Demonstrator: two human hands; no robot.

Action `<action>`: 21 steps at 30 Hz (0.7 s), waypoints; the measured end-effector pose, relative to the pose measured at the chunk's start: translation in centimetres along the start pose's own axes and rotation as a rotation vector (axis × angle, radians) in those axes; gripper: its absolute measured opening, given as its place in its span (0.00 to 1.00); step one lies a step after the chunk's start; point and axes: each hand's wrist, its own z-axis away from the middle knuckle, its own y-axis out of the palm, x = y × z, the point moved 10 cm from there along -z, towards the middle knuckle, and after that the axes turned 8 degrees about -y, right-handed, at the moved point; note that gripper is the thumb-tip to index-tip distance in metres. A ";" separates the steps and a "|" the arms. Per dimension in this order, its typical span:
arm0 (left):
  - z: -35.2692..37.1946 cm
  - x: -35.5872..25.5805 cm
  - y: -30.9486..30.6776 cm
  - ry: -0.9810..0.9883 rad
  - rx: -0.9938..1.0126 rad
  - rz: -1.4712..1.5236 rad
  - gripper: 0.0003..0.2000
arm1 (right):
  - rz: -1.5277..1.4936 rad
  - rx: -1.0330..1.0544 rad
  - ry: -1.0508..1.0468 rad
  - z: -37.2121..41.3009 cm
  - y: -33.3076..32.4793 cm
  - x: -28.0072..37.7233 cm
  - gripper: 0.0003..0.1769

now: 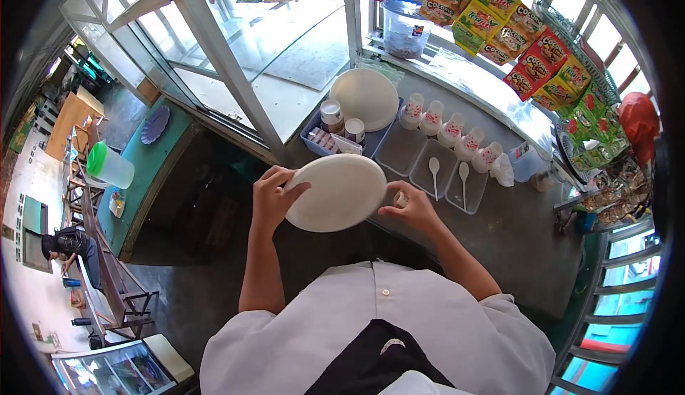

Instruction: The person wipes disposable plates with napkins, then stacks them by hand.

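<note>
My left hand (275,196) grips the left edge of a round off-white lid (339,194), its thumb on top. The lid is held tilted in front of my chest. By its right edge is my right hand (412,208), with the fingers curled around something small and pale (401,199) that I cannot make out. Beyond the lid, a similar round lid (364,99) leans behind a blue basket (314,138) holding small tubs (332,114) and packets. Clear plastic containers (403,147) stand on the counter, two with a white spoon (434,174) inside.
Printed cups (451,131) line the back of the counter. A lidded bucket (404,27) stands on the ledge, with seasoning sachets (492,9) hanging nearby. At left, a green-lidded container (110,165) sits on a green counter (146,174). A person (71,249) is farther off.
</note>
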 end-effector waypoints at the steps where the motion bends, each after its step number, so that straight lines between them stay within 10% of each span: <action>1: -0.3 0.1 0.7 0.008 0.043 0.095 0.12 | 0.001 -0.003 0.002 -0.3 0.3 -0.1 0.18; 13: -3.0 1.9 2.9 -0.050 -0.097 0.088 0.08 | -0.162 -0.183 -0.100 -0.2 -9.8 -6.0 0.14; 21: -19.6 -0.1 14.7 0.156 0.104 -0.081 0.12 | -0.163 -0.539 0.016 3.3 -19.0 -8.2 0.17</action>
